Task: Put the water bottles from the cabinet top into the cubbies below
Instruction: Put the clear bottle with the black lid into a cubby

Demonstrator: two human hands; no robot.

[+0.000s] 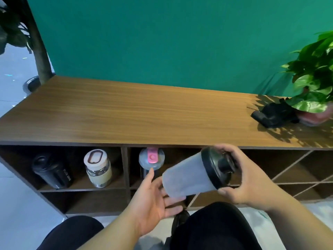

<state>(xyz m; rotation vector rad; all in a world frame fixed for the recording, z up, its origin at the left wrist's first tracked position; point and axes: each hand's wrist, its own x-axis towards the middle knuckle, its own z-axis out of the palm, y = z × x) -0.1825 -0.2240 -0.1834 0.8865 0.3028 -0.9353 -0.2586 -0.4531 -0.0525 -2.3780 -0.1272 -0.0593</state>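
A frosted shaker bottle with a black lid lies tilted in the air in front of the cabinet's middle cubby. My right hand grips it around the lid end. My left hand is open, palm up, with its fingers under the bottle's base. In the upper left cubby stand a black bottle and a glass bottle with a white lid. A bottle with a pink-and-grey lid stands in the middle cubby, just behind my left fingertips. The wooden cabinet top holds no bottles.
A potted plant and a black object sit at the right end of the cabinet top. Diagonal-slatted cubbies lie to the right. A green wall rises behind. My knees are close to the lower shelf.
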